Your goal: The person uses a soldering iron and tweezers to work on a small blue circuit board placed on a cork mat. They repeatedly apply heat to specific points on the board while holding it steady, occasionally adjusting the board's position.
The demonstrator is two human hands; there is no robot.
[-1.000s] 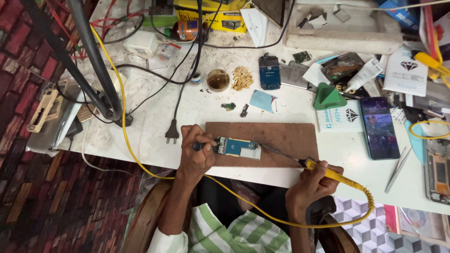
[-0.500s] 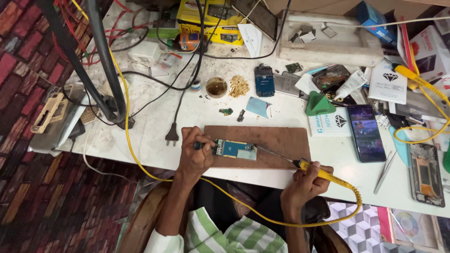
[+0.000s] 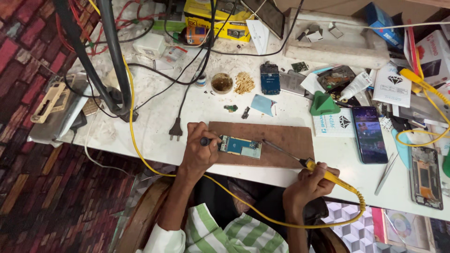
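Centrally, left hand (image 3: 199,152) pinches a dark tool (image 3: 205,141); right hand (image 3: 309,185) grips soldering iron (image 3: 323,172); round tin (image 3: 221,83) seemingly holds paste.

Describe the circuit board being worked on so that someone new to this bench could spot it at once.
Find the brown wooden board at the near edge of the white table. The circuit board lies on its left part, beside the left hand. It is a small blue-green rectangle, nearer than the darker board farther back.

Single head-worn view, looking steeply down from above the seated person onto the tabletop (image 3: 154,117), fairly high; both forearms entering from the bottom edge, patterned floor (image 3: 33,187) at left.
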